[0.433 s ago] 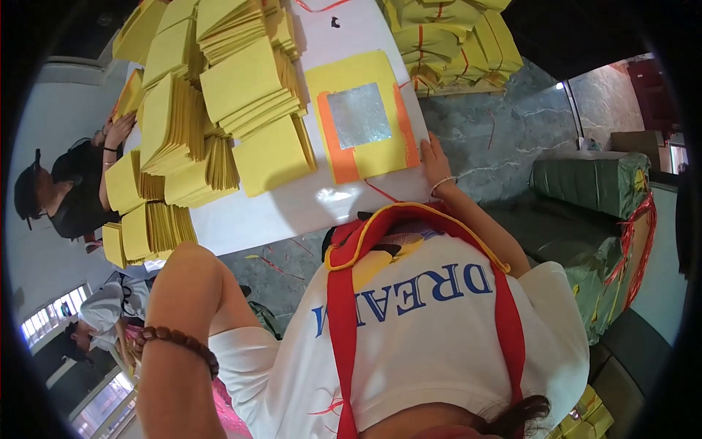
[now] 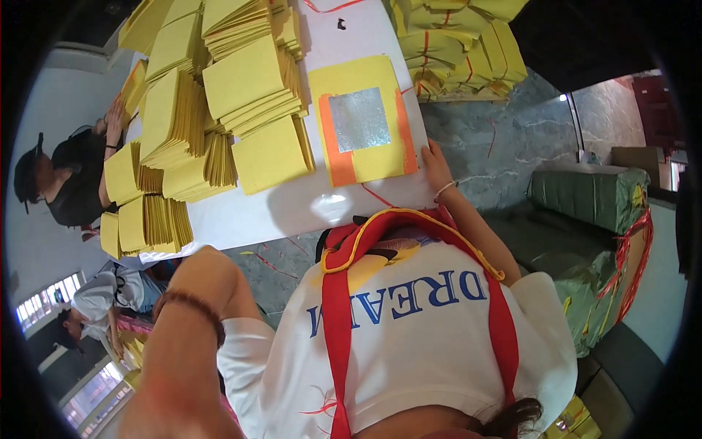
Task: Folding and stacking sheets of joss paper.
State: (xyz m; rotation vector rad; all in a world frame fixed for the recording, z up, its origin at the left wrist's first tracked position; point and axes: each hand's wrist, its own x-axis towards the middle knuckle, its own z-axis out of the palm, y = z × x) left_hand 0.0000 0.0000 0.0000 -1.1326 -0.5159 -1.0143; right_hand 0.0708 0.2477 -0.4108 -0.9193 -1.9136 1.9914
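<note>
At the top middle of the frame, a yellow card (image 2: 376,164) with a silver square (image 2: 360,119) and orange strips (image 2: 341,167) is being held up by a white table (image 2: 241,217), with yellow paper stacks (image 2: 238,80) at the upper left. Just right of the card, the right hand (image 2: 438,167) is being rested at the table's edge; whether it is being spread or pinched cannot be told. At the lower left, the left arm (image 2: 175,351) is being bent; the left hand is being hidden, its grip too.

A yellow sheet (image 2: 374,164) with a silver square (image 2: 359,121) and orange strips (image 2: 342,168) lay flat near the right edge of the desk (image 2: 365,36).
</note>
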